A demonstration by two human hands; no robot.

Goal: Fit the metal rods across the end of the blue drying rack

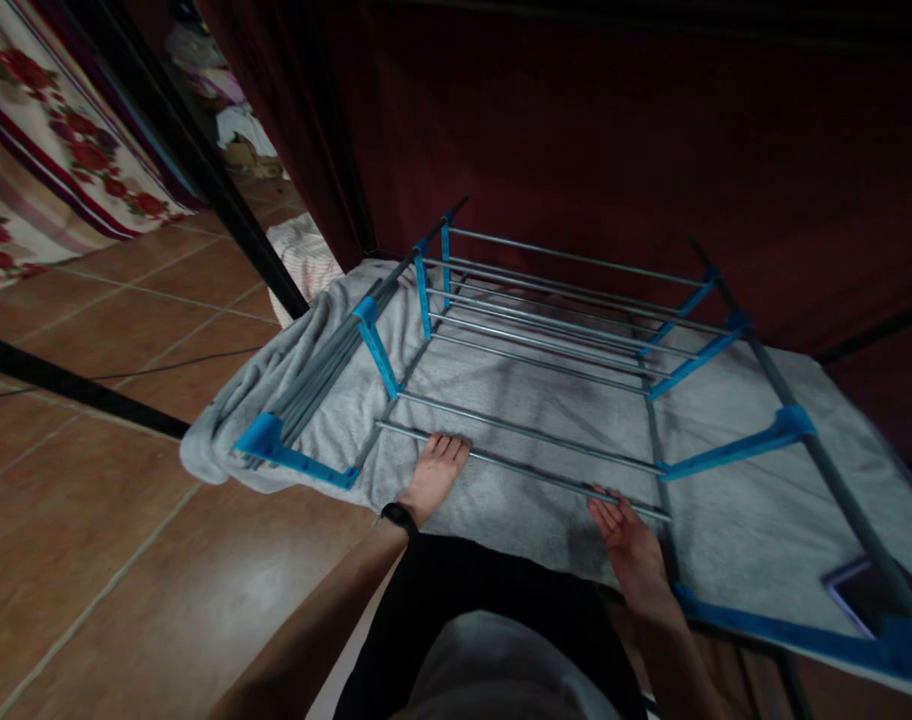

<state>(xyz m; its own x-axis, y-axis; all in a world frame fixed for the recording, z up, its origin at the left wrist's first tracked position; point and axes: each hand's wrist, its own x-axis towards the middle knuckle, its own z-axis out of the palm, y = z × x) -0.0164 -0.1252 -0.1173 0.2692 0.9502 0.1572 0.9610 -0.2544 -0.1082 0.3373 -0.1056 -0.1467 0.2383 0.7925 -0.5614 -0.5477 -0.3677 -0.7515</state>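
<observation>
A thin grey metal rod (531,473) lies crosswise in front of me, low over the grey blanket. My left hand (435,474), with a black band at the wrist, is closed over it near its left end. Toward the right end, my right hand (630,545) has its fingers curled against the same rod from beneath, palm up. Beyond the hands stands a partly built rack of grey tubes and blue plastic brackets (703,462), several crossbars spanning its two sides. More loose grey rods (328,365) lie bundled along the left side of the frame.
The blanket (546,545) covers a low bed-like surface. A phone (853,590) rests at the right near a blue bracket. Dark red curtains (576,130) hang behind, and a black pole (201,160) slants at the left. A thin cable (163,367) crosses the tiled floor (126,520).
</observation>
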